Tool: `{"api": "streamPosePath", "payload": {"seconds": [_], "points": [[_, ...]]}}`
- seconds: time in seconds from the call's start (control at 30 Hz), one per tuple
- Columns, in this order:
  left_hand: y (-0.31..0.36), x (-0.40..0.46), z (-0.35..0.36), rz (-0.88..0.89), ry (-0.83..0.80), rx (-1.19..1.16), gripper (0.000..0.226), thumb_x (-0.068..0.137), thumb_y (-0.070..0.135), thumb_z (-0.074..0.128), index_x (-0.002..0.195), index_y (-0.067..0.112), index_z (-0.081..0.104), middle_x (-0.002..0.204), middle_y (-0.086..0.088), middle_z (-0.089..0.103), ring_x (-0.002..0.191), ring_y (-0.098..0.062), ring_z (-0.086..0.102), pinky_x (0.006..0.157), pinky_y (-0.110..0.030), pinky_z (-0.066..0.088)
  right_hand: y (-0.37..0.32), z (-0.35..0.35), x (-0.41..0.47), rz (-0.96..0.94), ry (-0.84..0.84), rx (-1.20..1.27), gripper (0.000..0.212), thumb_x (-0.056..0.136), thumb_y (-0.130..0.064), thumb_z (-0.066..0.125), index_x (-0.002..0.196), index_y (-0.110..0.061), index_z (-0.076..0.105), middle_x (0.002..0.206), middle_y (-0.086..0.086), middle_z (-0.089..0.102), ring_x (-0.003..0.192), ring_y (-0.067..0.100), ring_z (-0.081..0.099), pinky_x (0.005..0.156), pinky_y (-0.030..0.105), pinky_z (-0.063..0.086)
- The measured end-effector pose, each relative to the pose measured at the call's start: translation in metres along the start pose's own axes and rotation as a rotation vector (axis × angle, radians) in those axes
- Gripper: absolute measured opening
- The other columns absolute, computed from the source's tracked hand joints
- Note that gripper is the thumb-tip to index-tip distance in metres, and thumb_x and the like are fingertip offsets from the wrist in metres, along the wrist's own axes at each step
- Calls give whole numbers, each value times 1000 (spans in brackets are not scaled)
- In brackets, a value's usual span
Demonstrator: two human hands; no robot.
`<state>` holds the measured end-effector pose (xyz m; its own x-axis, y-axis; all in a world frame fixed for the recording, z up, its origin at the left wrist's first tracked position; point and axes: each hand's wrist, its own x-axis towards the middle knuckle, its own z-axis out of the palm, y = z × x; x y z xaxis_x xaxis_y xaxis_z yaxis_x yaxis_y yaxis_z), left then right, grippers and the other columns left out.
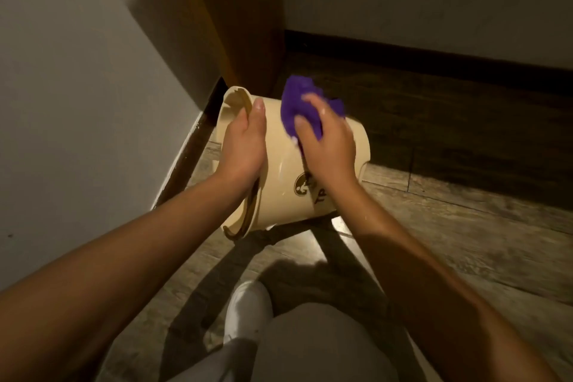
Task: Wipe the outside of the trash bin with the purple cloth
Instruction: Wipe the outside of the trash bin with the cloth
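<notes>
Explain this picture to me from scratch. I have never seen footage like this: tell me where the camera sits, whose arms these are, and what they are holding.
There is no machine here. The one picture comes from a camera worn on a person's head, looking forward and down, so the two bare arms reaching in from the bottom are the wearer's own. The left hand grips the rim of a cream trash bin that is tipped on its side, its open mouth facing left towards the wall. The right hand presses a bunched purple cloth against the bin's outer wall, above a brown printed logo. The bin is on a wood-look floor in a dim corner. Below, the person's white shoe shows.
</notes>
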<state>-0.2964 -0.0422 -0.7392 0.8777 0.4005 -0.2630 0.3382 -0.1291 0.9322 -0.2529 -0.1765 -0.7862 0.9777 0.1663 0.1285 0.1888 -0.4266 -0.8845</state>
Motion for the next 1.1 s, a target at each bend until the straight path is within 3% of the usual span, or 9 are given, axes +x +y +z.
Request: {"api": "streamPosePath", "payload": {"seconds": [0.1, 0.17, 0.3, 0.47, 0.6, 0.8, 0.9, 0.97, 1.1], "points": [[-1, -2, -4, -26, 8, 33, 31, 106, 53, 31, 111, 39, 58, 80, 31, 70, 77, 15, 64, 68, -15, 46, 20, -3, -81, -71, -59, 21, 44, 92, -20, 70, 132, -27, 55, 152, 9, 49, 142, 29, 42, 112, 62, 37], [2, 0, -6, -47, 6, 37, 26, 106, 54, 30, 112, 40, 52, 73, 38, 64, 70, 22, 59, 59, -7, 42, 30, -6, -97, -95, -99, -39, 46, 85, -16, 73, 126, -28, 54, 152, 14, 47, 143, 36, 40, 113, 64, 36], [3, 8, -14, -87, 7, 11, 32, 106, 55, 30, 96, 39, 55, 77, 26, 74, 73, 9, 70, 56, -13, 51, 29, -27, -43, -100, 33, -19, 39, 86, -21, 64, 124, -9, 64, 125, 10, 60, 115, 31, 56, 90, 58, 52], [17, 11, -11, -169, 21, -64, 45, 104, 58, 32, 117, 27, 62, 111, -8, 74, 102, -26, 71, 92, -47, 55, 1, -19, -6, -356, 74, -27, 47, 87, -36, 66, 129, -16, 62, 123, 10, 61, 113, 15, 47, 96, 22, 40], [21, 12, -14, -381, -20, -446, 46, 101, 55, 45, 108, 16, 68, 101, -13, 80, 90, -26, 78, 65, -38, 63, -3, 32, -50, -275, 9, -113, 57, 99, -56, 51, 150, -31, 44, 158, 8, 38, 151, 27, 30, 121, 52, 26], [18, 13, -3, -305, -88, -218, 27, 103, 45, 49, 123, 28, 56, 110, -3, 70, 87, -14, 77, 67, -33, 62, 22, 32, -74, -263, 73, -212, 57, 105, -60, 38, 154, -31, 36, 162, 12, 38, 157, 32, 22, 125, 59, 12], [16, 11, -7, -244, -109, -195, 26, 105, 40, 48, 121, 22, 57, 113, -12, 75, 99, -25, 76, 84, -45, 62, 2, 23, -14, -49, 83, -232, 55, 102, -60, 40, 149, -30, 45, 150, 7, 55, 146, 30, 41, 120, 61, 26], [15, 12, -9, -188, -94, -170, 28, 104, 42, 47, 120, 22, 58, 104, -11, 78, 94, -29, 77, 85, -48, 61, -10, 19, 41, 28, 35, -271, 52, 101, -54, 48, 146, -28, 51, 138, 4, 64, 131, 27, 56, 110, 58, 41], [7, 6, -6, -133, -25, -114, 26, 104, 44, 44, 114, 27, 60, 96, -5, 78, 91, -25, 77, 84, -47, 60, -4, 21, 32, -64, -6, -200, 47, 100, -41, 52, 145, -25, 54, 139, 2, 63, 128, 25, 58, 108, 56, 44]]}}
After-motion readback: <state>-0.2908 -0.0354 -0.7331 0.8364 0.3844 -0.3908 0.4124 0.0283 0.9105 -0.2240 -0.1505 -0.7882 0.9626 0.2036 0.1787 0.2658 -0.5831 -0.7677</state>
